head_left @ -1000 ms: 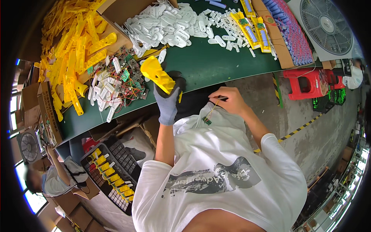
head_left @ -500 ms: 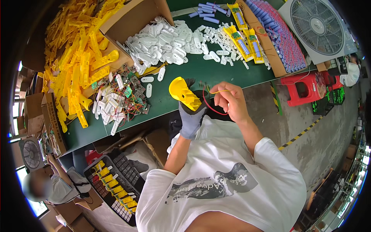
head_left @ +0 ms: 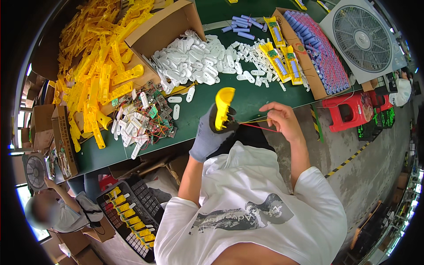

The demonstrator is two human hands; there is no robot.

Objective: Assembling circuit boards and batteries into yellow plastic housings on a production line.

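1. The left hand (head_left: pixel 211 134), in a grey glove, is clamped around the lower end of a yellow plastic housing (head_left: pixel 224 107), held upright above the front edge of the green table (head_left: pixel 247 99).
2. The right hand (head_left: pixel 280 119) is bare; its fingertips are pinched together on red and yellow wires (head_left: pixel 260 125) that run from the housing to that hand.
3. Behind the housing lie a heap of white plastic parts (head_left: pixel 194 59) and, to the left, a pile of small circuit boards with wires (head_left: pixel 143 117).
4. A cardboard box (head_left: pixel 165 26) stands beside a large heap of yellow housings (head_left: pixel 95 66) at the far left.
5. To the right sit a box of blue cells (head_left: pixel 316 48), a white fan (head_left: pixel 362 37) and a red stool (head_left: pixel 349 110).
6. A black tray of yellow parts (head_left: pixel 132 214) rests below the table; another person (head_left: pixel 57 212) sits at lower left.
7. Compared with half a second earlier, the housing is tipped more upright and the wires are drawn out straighter between the hands.
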